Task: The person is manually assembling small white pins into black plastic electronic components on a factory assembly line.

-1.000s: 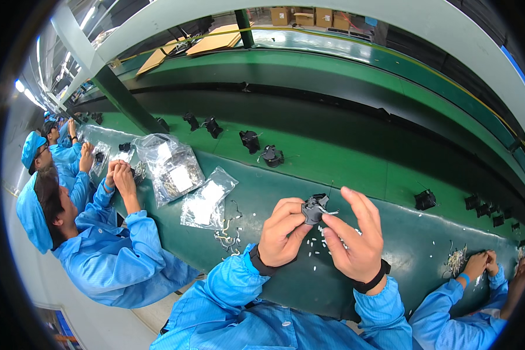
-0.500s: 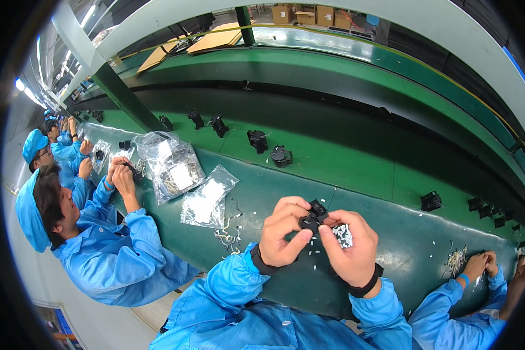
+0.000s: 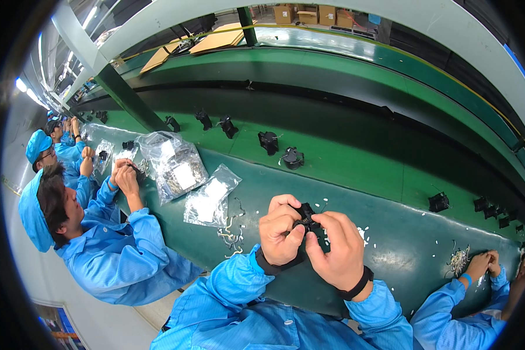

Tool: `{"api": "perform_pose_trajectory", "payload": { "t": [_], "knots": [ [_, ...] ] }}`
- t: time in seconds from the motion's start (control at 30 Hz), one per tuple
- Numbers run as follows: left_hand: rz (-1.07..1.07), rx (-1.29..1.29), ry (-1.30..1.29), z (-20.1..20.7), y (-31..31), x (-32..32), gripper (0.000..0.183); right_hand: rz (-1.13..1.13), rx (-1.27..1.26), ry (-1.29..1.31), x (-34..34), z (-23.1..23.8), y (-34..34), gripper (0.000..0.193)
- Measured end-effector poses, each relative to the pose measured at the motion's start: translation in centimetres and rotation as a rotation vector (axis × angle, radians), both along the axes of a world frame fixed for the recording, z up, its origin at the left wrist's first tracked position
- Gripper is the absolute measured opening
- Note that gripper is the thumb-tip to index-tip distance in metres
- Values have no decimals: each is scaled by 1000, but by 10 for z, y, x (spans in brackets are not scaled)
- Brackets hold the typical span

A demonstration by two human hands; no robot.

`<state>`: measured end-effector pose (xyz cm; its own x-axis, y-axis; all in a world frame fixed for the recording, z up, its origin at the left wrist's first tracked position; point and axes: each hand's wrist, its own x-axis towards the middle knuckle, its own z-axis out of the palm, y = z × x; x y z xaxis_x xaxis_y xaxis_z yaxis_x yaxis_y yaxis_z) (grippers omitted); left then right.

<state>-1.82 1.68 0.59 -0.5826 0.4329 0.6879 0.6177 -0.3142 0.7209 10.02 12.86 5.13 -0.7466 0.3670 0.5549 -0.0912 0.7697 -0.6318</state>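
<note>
My left hand [image 3: 281, 231] grips a small black plastic part [image 3: 305, 211] between thumb and fingers, above the green table [image 3: 262, 201]. On the other side of the part, my right hand [image 3: 339, 246] has its thumb and forefinger closed against it. The fingertips hide whatever small piece may be between them. Small white bits [image 3: 363, 234] lie on the table beside my right hand. Left of my hands are loose pale and dark wire pieces [image 3: 232, 238] and a clear bag with a white label [image 3: 209, 201].
Beyond the table runs a green conveyor belt [image 3: 344, 169] carrying black assemblies [image 3: 292, 158]. A large clear bag of wire pieces [image 3: 175, 169] sits left. A co-worker in blue [image 3: 116, 245] works at left; another's hands [image 3: 483, 265] are at right near a wire pile [image 3: 458, 260].
My right hand has shifted slightly left and its fingers have closed in over the black part. The assemblies on the belt have moved a little to the right.
</note>
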Motion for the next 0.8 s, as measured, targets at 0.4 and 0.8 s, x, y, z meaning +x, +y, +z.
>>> {"api": "perform_pose_trajectory", "payload": {
  "t": [0.4, 0.8],
  "knots": [
    [-78, -355, -38, -10, 11, -1, 15, 49, -133, -231, -5, -10, 31, 56],
    [-48, -338, -4, -11, 8, 0, 41, -155, -129, -289, -20, -30, 116, 49]
  ]
}}
